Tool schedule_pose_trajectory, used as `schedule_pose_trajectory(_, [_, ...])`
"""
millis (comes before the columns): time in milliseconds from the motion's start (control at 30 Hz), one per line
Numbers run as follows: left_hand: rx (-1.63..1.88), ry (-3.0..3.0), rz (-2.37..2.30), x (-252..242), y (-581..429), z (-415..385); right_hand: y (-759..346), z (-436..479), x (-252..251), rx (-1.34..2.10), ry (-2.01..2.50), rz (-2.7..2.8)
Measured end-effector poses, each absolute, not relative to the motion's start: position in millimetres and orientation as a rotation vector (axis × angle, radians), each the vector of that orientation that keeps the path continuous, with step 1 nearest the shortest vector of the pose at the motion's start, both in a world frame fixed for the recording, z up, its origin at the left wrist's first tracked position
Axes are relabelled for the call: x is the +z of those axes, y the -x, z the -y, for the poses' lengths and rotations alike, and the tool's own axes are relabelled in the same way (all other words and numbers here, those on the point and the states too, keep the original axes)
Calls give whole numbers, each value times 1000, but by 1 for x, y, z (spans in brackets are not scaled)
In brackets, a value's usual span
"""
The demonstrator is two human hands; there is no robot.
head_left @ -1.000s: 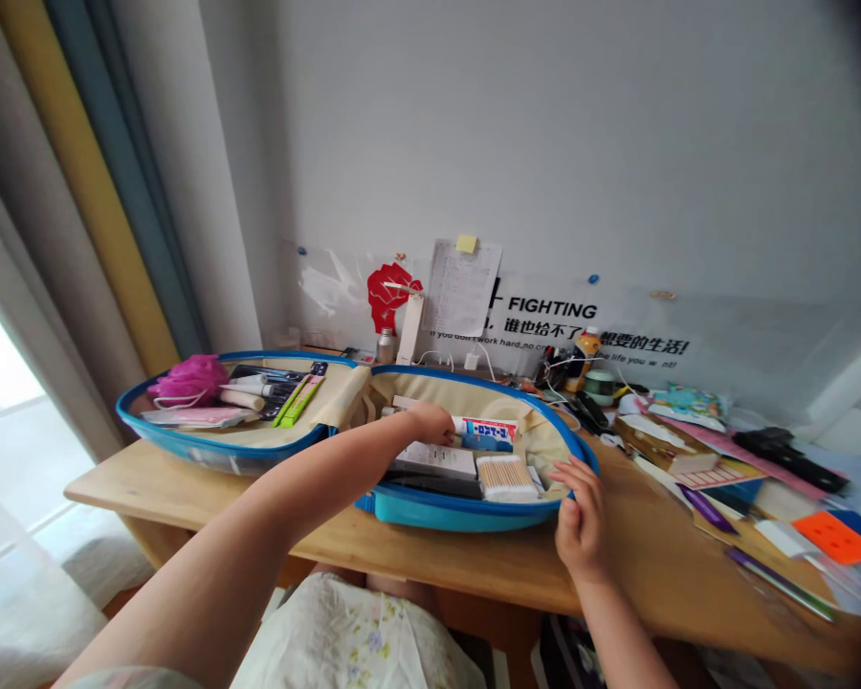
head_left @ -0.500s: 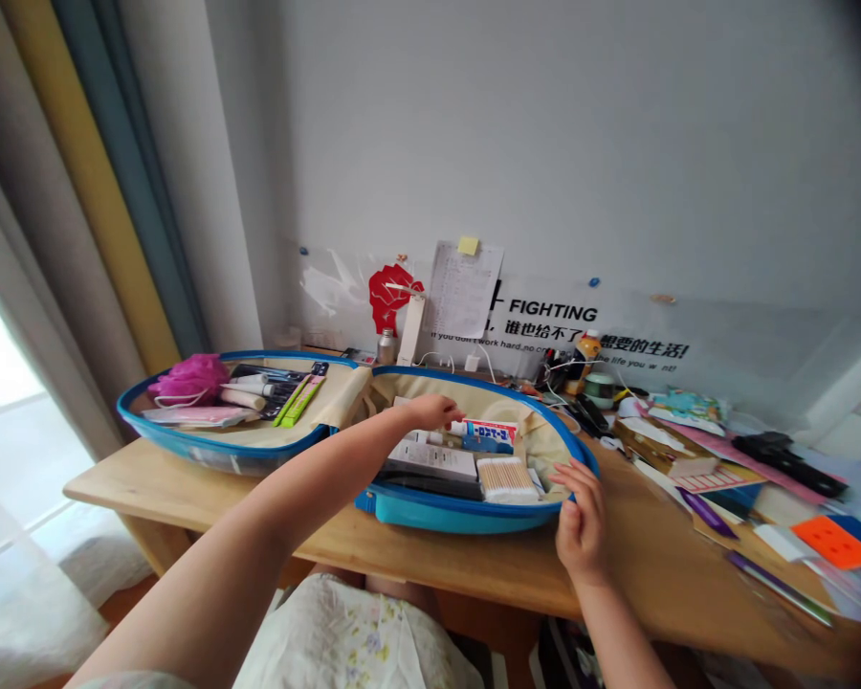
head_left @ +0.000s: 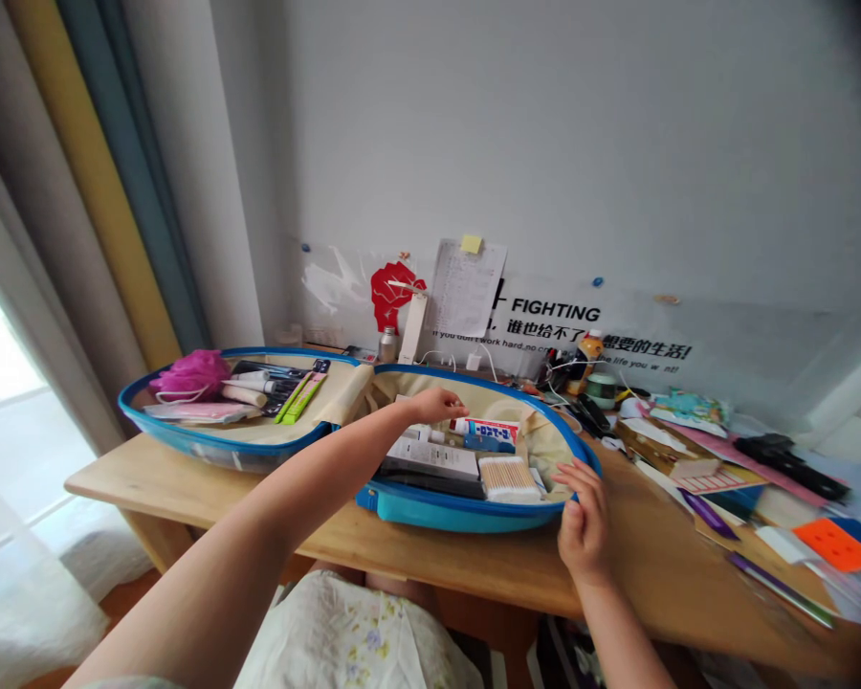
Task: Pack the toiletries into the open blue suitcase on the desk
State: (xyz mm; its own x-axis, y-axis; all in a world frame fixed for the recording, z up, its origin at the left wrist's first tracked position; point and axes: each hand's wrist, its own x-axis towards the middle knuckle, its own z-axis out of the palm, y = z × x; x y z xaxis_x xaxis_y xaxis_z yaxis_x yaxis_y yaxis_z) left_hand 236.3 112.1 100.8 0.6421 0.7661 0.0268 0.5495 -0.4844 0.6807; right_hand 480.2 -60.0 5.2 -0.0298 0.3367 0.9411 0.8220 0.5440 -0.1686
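Grey wall (head_left: 581, 134) backs a wooden desk (head_left: 638, 574) bearing an open blue case (head_left: 466, 517). Around its right half, the person's right hand (head_left: 584, 517) rests at four o'clock, fingers loosely spread on the rim; well apart, the left hand (head_left: 441, 406) hovers at eleven, its grip impossible to tell. Toothpaste (head_left: 492, 431) lies near it, toward one o'clock; cotton swabs (head_left: 508, 477) at five.

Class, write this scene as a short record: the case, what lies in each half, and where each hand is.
Case: blue-rimmed, open on a wooden table
Left half: pink mesh puff, green packs
Right half: red-white-blue tube, cotton swabs
Left hand: above the right half, near the tube; grip unclear
Right hand: fingers at the rim
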Motion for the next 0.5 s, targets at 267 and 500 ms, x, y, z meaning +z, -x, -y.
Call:
schedule_pose_trajectory(267, [404,-2210,-1104,101,-237,-110,-481,60,4,-513,994,1622])
schedule_pose_trajectory(500, [294,-2292,-1148,106,-236,-105,-480,61,6,-519,991,1628])
